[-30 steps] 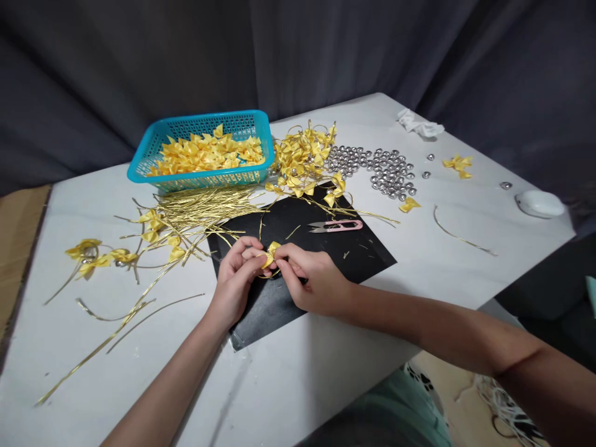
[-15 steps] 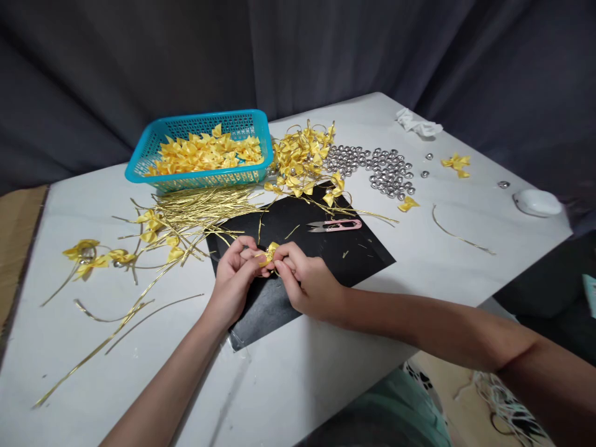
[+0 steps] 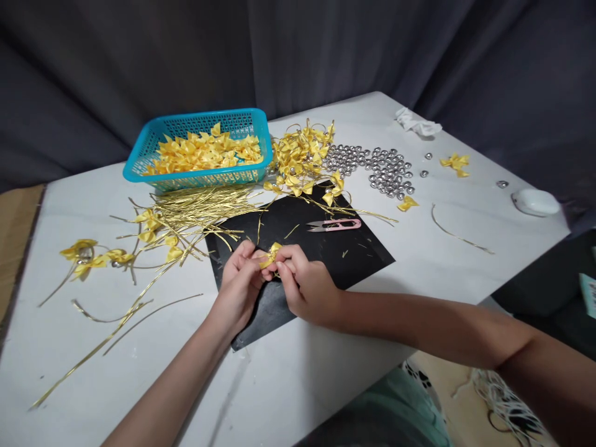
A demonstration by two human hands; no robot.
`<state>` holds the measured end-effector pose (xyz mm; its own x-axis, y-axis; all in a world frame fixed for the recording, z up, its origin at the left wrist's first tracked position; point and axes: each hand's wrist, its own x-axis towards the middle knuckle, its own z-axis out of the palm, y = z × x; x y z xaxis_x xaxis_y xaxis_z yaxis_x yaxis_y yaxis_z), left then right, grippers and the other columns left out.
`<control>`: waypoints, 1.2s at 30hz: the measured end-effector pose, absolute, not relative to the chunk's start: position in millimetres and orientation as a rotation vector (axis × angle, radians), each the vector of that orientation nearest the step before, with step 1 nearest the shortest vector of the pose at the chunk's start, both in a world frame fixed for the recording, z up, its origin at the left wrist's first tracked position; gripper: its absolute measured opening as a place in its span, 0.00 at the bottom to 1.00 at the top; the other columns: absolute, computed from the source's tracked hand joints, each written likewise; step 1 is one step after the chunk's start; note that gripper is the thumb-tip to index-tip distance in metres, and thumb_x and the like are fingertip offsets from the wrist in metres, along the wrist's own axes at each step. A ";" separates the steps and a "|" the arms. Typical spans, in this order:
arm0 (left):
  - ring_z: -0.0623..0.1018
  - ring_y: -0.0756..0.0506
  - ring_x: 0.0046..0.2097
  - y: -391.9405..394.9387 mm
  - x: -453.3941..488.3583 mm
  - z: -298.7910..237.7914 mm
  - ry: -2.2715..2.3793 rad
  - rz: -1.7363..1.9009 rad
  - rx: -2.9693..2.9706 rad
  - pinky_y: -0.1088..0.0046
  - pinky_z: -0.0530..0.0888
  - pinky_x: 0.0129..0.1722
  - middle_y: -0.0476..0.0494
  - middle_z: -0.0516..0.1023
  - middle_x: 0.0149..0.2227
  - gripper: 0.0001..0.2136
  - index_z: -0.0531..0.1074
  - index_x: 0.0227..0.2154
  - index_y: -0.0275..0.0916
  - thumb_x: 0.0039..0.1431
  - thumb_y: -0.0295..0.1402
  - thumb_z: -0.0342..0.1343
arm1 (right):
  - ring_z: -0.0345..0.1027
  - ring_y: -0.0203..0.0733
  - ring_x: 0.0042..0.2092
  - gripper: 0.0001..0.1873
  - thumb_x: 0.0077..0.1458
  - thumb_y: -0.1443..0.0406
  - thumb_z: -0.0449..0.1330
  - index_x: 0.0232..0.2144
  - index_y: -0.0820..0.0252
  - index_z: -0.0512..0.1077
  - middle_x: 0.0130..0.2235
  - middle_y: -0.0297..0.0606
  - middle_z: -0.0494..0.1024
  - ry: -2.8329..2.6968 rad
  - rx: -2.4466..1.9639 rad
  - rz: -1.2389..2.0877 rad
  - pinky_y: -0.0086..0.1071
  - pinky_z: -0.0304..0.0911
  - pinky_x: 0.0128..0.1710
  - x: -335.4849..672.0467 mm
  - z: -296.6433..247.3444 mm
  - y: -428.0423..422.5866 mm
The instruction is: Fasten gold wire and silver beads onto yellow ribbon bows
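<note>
A small yellow ribbon bow (image 3: 271,252) is pinched between both hands over a black sheet (image 3: 326,248) at the middle of the white table (image 3: 298,360). My left hand (image 3: 239,287) has its fingers curled on the bow's left side. Fingers of my right hand (image 3: 305,287) are pressed on its right side, and a thin gold wire loops under them. Pink thread snips (image 3: 336,225) lie on the black sheet just beyond my hands.
A blue basket (image 3: 254,121) of yellow bows stands at the back. In front of it lies a heap of gold wires (image 3: 195,211). Finished bows (image 3: 302,155), silver beads (image 3: 382,167), a white dish (image 3: 535,202) and crumpled tissue (image 3: 416,124) lie to the right. Loose bows (image 3: 90,257) sit left.
Both hands stay together on the bow, with only small shifts of the fingers. The view has drifted slightly.
</note>
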<state>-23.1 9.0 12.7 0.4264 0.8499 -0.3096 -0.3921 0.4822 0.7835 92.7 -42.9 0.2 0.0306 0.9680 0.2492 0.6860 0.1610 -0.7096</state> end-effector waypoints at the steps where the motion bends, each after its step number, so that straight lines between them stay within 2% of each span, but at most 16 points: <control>1: 0.68 0.57 0.21 8.4 -22.6 13.6 0.775 0.860 0.682 0.88 0.67 0.22 0.54 0.71 0.18 0.14 0.53 0.22 0.39 0.42 0.22 0.56 | 0.69 0.35 0.21 0.07 0.58 0.66 0.42 0.38 0.59 0.58 0.23 0.32 0.74 -1.718 -1.590 0.492 0.25 0.57 0.23 92.4 0.2 -42.9; 10: 0.67 0.57 0.22 7.4 -22.2 13.8 0.769 0.872 0.668 0.88 0.66 0.22 0.54 0.70 0.19 0.15 0.52 0.21 0.38 0.41 0.21 0.56 | 0.73 0.37 0.25 0.07 0.59 0.66 0.42 0.38 0.59 0.58 0.26 0.36 0.77 -1.664 -1.592 0.484 0.25 0.59 0.25 88.4 -0.7 -43.7; 20: 0.67 0.56 0.21 8.6 -24.4 10.1 0.765 0.871 0.755 0.87 0.66 0.23 0.56 0.68 0.18 0.16 0.52 0.21 0.39 0.45 0.24 0.58 | 0.68 0.34 0.21 0.06 0.58 0.67 0.43 0.37 0.60 0.59 0.22 0.33 0.73 -1.649 -1.567 0.514 0.24 0.57 0.24 88.9 -0.6 -43.1; 28: 0.70 0.55 0.24 9.2 -25.8 10.8 0.729 0.870 0.711 0.85 0.70 0.26 0.54 0.69 0.21 0.12 0.58 0.24 0.38 0.45 0.24 0.58 | 0.66 0.32 0.21 0.05 0.59 0.67 0.44 0.36 0.59 0.59 0.22 0.31 0.72 -1.655 -1.534 0.592 0.23 0.57 0.24 92.4 0.6 -39.6; 36: 0.72 0.55 0.25 9.5 -27.5 13.0 0.716 0.859 0.661 0.85 0.72 0.26 0.54 0.69 0.22 0.13 0.60 0.24 0.37 0.41 0.24 0.61 | 0.66 0.32 0.22 0.05 0.59 0.67 0.44 0.36 0.59 0.59 0.24 0.32 0.73 -1.649 -1.526 0.619 0.23 0.57 0.24 93.5 1.4 -41.2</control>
<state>-27.5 9.5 13.0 0.4577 0.8424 -0.2844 -0.4321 0.4904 0.7569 93.5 -41.2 1.4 0.0356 0.9750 0.2195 0.5899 0.1568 -0.7921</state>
